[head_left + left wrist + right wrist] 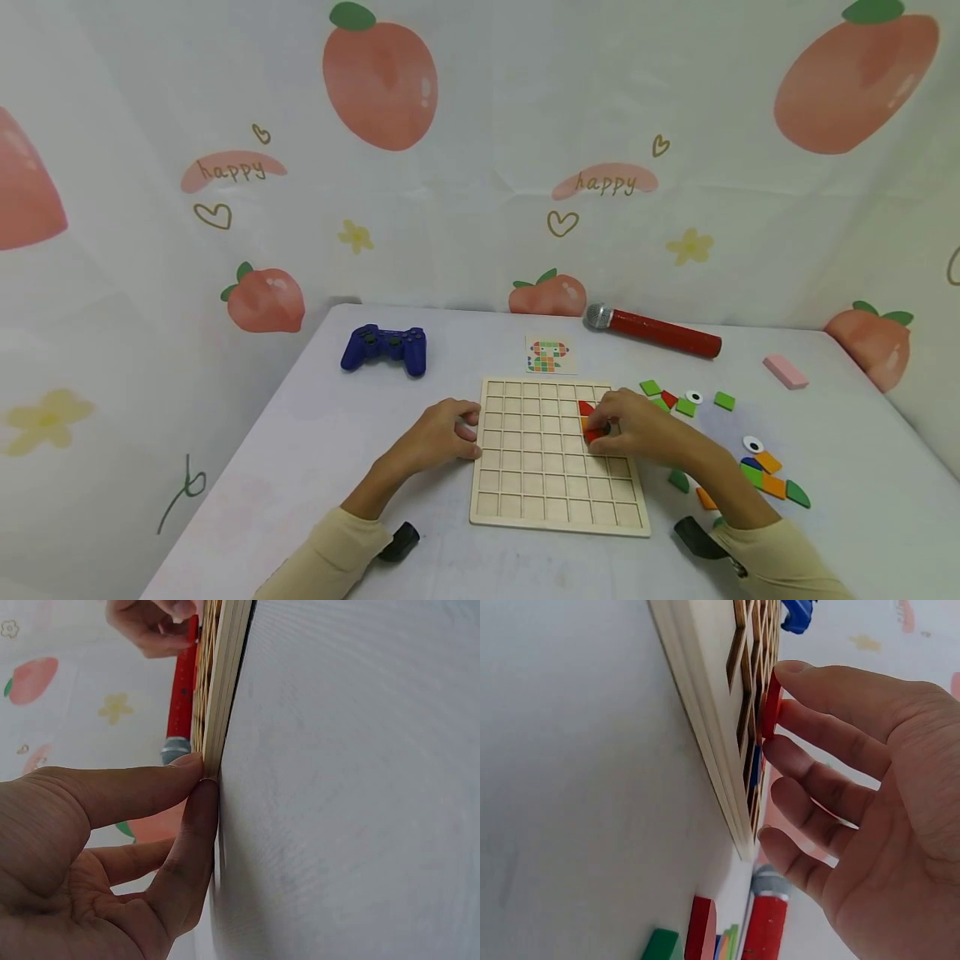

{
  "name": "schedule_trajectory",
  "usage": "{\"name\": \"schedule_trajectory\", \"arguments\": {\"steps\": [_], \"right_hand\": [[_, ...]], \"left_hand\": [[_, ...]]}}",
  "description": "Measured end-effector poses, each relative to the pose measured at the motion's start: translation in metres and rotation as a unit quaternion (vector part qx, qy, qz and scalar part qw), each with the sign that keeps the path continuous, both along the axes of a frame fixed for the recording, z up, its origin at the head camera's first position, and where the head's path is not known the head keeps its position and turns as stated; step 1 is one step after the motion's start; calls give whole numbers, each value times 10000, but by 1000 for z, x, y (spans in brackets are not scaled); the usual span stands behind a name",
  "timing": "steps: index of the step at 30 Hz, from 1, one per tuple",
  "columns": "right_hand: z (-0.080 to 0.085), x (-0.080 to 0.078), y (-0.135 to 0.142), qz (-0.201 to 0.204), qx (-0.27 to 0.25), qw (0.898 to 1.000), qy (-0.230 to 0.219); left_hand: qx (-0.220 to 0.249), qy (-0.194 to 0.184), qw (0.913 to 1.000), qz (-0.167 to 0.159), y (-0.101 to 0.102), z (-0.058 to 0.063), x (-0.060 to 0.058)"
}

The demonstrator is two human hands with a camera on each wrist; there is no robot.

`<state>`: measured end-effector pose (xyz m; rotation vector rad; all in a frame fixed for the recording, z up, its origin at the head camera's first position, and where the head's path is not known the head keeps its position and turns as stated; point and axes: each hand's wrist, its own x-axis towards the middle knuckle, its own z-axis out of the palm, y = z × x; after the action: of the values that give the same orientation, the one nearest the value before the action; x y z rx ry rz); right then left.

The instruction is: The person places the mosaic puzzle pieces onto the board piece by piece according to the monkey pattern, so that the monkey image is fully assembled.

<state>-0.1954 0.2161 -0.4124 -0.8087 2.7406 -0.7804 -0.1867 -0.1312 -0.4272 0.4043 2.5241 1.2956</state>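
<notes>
A pale wooden grid board [558, 527] lies flat before me. At its left edge my left hand [442, 437] pinches the rim between thumb and fingertip, plain in the left wrist view. Over the right part of the grid, my right hand [630, 425] holds a red tile [772, 705] by its edges between thumb and fingers, tilted close above the cells. A red quarter-round piece [586, 408] and an orange piece [584, 423] sit in cells beside those fingers. Also in the grid is a blue tile [754, 766], mostly hidden by the hand in the head view.
Right of the board lie several loose coloured tiles [773, 486] and eye pieces [753, 444]. Behind it is a picture card [550, 356]. A red microphone [660, 333], a pink block [786, 372] and a blue game controller [385, 348] stand farther back.
</notes>
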Motion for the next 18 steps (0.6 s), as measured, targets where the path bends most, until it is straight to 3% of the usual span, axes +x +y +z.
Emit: {"name": "schedule_trajectory", "arguments": {"steps": [18], "right_hand": [[0,6,0,-7,58,10000,-56]], "left_hand": [[-31,-35,10000,-2,0,1,0]]}}
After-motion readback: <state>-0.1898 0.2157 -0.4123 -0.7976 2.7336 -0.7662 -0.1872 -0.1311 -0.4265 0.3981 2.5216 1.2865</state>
